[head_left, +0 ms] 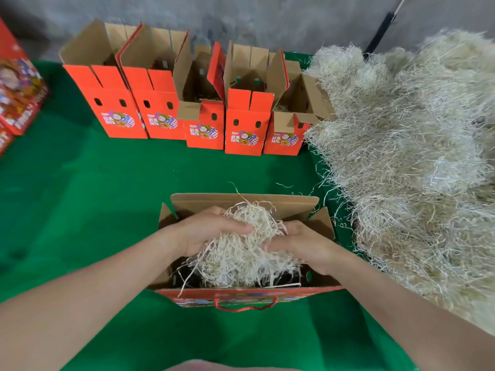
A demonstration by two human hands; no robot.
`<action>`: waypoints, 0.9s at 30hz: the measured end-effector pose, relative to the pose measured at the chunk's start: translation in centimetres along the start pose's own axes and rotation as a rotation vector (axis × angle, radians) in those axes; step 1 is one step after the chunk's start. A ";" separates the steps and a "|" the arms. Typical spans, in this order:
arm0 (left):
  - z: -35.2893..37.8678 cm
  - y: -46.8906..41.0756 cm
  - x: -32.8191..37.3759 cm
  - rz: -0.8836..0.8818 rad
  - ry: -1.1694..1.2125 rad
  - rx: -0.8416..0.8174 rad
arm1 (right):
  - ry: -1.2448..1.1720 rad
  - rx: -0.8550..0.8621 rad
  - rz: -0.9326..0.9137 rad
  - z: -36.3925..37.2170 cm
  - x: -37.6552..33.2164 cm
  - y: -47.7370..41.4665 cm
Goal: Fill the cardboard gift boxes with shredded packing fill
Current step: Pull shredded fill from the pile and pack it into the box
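Left hand (pixel 211 231), right hand (pixel 302 247): bare, forearms unsleeved.

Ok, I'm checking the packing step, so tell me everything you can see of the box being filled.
The near box is brown cardboard inside, printed red outside, with a red cord handle on its near wall. It stands open on the green cloth, flaps up. The left hand and right hand press a wad of pale shredded fill into it.
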State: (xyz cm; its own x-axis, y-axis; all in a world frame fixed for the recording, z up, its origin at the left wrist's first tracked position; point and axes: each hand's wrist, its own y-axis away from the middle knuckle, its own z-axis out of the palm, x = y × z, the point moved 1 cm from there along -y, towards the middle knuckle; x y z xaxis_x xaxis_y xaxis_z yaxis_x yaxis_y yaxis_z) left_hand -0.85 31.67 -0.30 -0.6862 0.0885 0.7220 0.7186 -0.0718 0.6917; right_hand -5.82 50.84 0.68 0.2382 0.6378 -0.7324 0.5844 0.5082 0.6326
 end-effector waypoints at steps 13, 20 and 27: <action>0.4 0.5 0.1 0.089 -0.010 -0.030 | -0.105 -0.038 -0.128 -0.7 -0.6 1.5; 0.2 0.3 0.0 0.096 -0.088 -0.015 | 0.046 -0.030 -0.041 -1.1 0.0 1.3; -2.4 1.0 0.0 0.062 -0.157 0.057 | 0.157 0.036 0.063 -4.3 0.6 3.0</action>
State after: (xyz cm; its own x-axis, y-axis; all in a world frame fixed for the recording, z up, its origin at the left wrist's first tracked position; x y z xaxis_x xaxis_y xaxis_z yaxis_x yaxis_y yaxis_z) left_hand -0.40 29.21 0.40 -0.6177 0.2396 0.7490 0.7672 -0.0256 0.6409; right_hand -7.30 55.22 3.20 0.1531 0.7516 -0.6416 0.6002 0.4451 0.6646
